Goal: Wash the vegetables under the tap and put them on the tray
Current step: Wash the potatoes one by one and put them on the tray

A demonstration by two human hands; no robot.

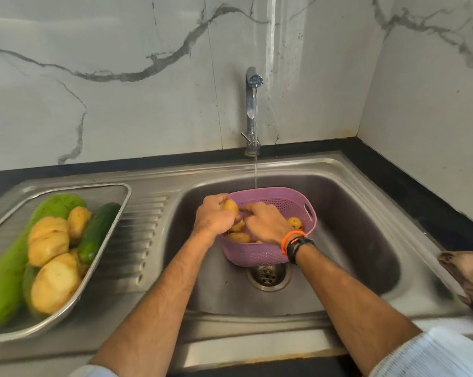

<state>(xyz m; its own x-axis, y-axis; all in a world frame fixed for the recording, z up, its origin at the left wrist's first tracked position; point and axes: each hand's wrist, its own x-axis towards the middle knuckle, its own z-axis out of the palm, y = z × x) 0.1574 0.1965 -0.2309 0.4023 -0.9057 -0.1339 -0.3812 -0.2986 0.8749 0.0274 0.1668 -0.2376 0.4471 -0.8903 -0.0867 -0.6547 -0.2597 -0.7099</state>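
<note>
Vegetables part-washed: yellow potatoes (49, 247) and cucumbers fill the steel tray (113, 235); left hand (213, 216) grips another potato (230, 207), right hand (268, 223) digs, grip unclear, into the purple plastic basket (260, 254) beneath.

Brushed steel sink (338, 170), shiny metal tray (121, 202), perforated matt purple plastic basket (257, 254), glossy marble-look wall (121, 104).

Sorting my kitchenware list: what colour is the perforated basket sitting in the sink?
Pink-purple (mauve), seen in the head view: the basket.
</note>
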